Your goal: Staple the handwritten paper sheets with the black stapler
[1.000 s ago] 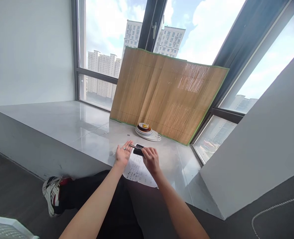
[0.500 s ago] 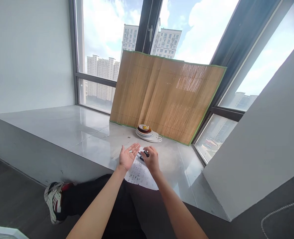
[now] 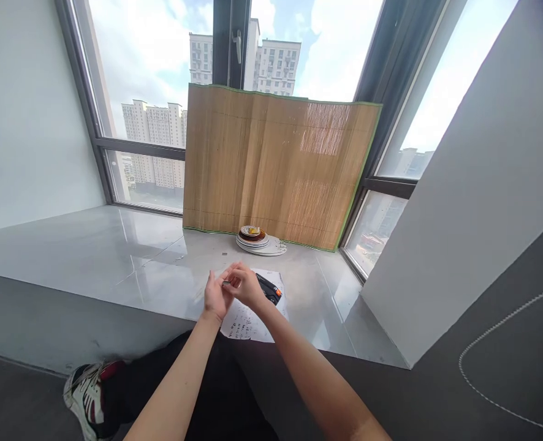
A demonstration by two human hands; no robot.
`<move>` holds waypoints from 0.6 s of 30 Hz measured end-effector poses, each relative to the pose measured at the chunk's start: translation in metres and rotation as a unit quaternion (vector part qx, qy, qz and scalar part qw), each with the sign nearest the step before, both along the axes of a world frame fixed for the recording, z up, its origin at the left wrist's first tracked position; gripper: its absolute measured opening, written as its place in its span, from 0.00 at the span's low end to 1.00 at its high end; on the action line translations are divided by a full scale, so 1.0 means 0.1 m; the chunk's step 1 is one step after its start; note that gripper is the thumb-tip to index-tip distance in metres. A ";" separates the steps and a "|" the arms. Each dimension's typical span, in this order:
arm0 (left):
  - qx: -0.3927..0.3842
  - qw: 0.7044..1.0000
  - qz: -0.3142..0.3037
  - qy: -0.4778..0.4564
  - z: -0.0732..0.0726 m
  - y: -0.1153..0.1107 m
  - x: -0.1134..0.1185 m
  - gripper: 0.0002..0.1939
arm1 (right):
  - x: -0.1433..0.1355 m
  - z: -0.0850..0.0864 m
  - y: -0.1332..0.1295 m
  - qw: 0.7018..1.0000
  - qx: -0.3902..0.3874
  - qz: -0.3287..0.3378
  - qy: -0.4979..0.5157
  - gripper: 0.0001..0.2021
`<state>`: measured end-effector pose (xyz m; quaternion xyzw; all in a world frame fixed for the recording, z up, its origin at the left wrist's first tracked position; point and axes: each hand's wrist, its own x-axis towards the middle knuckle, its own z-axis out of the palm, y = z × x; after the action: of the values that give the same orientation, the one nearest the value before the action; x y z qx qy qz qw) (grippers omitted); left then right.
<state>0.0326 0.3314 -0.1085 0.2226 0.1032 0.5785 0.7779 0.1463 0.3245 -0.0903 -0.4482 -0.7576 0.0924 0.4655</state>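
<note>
My left hand (image 3: 217, 297) is held palm up over the front of the sill, its fingers stretched out. My right hand (image 3: 247, 288) reaches across to it, thumb and fingers pinched together over the left palm. At the pinch a small dark piece (image 3: 226, 282) shows, too small to name. Beside my right hand lies a black object with an orange spot (image 3: 269, 290), partly hidden by that hand. It rests on a sheet of white paper with handwriting (image 3: 241, 324), which both forearms partly cover.
A stack of plates (image 3: 253, 240) stands behind my hands, with something yellow on top. A bamboo mat with green edging (image 3: 280, 165) leans against the window behind it. The tiled sill (image 3: 156, 275) spreads left and right. A white cord (image 3: 471, 343) hangs at the right.
My right hand has moved left from the black object to my left palm, where a small light piece lay before. The view has shifted to the right, and the black object shows more.
</note>
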 end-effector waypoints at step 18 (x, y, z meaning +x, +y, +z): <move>-0.109 0.974 0.192 -0.045 -0.10 0.09 -0.09 0.16 | 2.35 -0.30 0.59 0.883 -0.182 -0.407 0.145 0.14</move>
<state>0.0232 0.3406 -0.1184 0.0867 0.1716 0.7119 0.6754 0.3814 0.3830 -0.1204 -0.7755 -0.4029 0.0951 0.4766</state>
